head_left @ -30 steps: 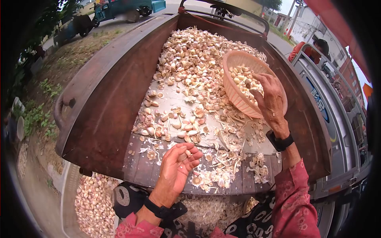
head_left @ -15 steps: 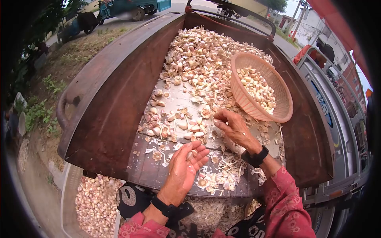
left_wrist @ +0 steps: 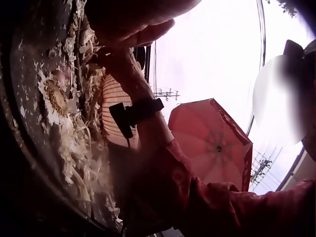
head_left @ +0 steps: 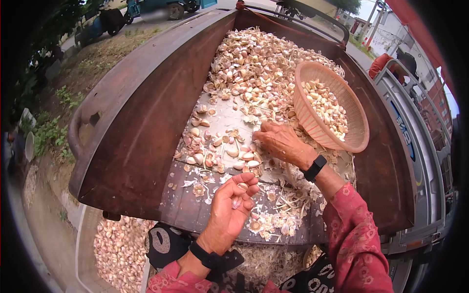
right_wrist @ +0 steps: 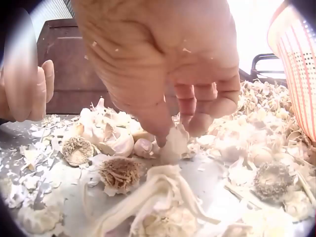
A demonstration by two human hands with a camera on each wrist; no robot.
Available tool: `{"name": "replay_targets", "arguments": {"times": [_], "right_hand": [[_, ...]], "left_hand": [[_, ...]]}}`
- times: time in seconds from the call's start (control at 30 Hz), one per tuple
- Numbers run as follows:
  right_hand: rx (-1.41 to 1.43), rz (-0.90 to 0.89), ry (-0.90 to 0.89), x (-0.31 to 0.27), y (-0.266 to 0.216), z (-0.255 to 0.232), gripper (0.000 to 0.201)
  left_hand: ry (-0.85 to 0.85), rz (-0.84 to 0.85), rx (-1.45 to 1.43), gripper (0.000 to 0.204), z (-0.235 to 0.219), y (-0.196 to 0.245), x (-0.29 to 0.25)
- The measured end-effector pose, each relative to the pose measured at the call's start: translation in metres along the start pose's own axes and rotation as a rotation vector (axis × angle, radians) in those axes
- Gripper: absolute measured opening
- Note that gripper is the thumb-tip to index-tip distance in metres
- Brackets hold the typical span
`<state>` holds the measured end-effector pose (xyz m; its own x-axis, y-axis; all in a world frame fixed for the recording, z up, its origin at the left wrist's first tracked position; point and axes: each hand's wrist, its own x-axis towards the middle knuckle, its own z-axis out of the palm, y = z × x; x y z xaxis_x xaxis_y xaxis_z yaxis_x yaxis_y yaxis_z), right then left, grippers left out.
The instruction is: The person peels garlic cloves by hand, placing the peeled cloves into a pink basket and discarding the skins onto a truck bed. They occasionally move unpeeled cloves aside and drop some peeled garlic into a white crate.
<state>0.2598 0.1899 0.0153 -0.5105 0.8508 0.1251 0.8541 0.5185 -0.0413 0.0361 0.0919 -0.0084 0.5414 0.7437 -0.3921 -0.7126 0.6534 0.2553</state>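
My left hand (head_left: 225, 209) is palm up over the front boards, its fingers curled around a pale garlic clove (head_left: 243, 186) near the thumb; a pinkish piece (head_left: 236, 201) lies in the palm. My right hand (head_left: 285, 141) reaches down among the loose cloves, left of the basket. In the right wrist view, its thumb and fingers pinch a whitish, papery-skinned garlic clove (right_wrist: 175, 141). Beside that hand lie several unpeeled cloves (head_left: 248, 160). A pink plastic basket (head_left: 311, 121) with peeled cloves (head_left: 327, 105) leans against the garlic heap (head_left: 264, 61).
Rusty metal walls (head_left: 146, 122) enclose the cart bed on both sides. Dry skins and stalks (head_left: 273, 219) litter the front boards. Below left stands a pale crate (head_left: 84, 244) full of cloves. A grey vehicle (head_left: 415, 161) is at the right, and a red umbrella (left_wrist: 207, 138) is overhead.
From the basket, my right hand has come left and down to the loose cloves. The left fingers have curled in more around their clove. The view has shifted slightly.
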Motion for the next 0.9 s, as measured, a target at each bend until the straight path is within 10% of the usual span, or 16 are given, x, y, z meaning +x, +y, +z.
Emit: {"name": "replay_targets", "arguments": {"times": [0.23, 0.33, 0.5, 0.63, 0.83, 0.87, 0.9], "right_hand": [[0.303, 0.055, 0.036, -0.023, -0.004, -0.01, 0.015], [0.956, 0.329, 0.104, -0.049, -0.049, -0.026, 0.014], [0.923, 0.245, 0.286, -0.083, -0.098, -0.042, 0.024], [1.348, 0.25, 0.45, -0.115, -0.131, -0.067, 0.028], [1.29, -0.301, 0.727, -0.157, -0.193, -0.138, 0.012], [1.35, -0.642, 1.376, -0.124, -0.218, -0.107, 0.012], [1.35, -0.637, 1.382, -0.12, -0.22, -0.107, 0.012]], "left_hand": [[-0.052, 0.093, 0.14, 0.021, 0.003, -0.004, 0.0], [-0.003, 0.209, 0.449, 0.029, 0.017, -0.01, -0.003], [-0.009, 0.361, 0.751, 0.026, 0.017, -0.027, -0.012], [-0.25, 0.817, 1.196, 0.024, 0.028, -0.023, -0.054], [-0.844, 1.053, 1.099, 0.02, 0.078, -0.018, -0.141], [-0.996, 1.119, 0.985, 0.016, 0.083, -0.019, -0.147], [-0.997, 1.113, 0.988, 0.016, 0.091, -0.019, -0.153]]}}
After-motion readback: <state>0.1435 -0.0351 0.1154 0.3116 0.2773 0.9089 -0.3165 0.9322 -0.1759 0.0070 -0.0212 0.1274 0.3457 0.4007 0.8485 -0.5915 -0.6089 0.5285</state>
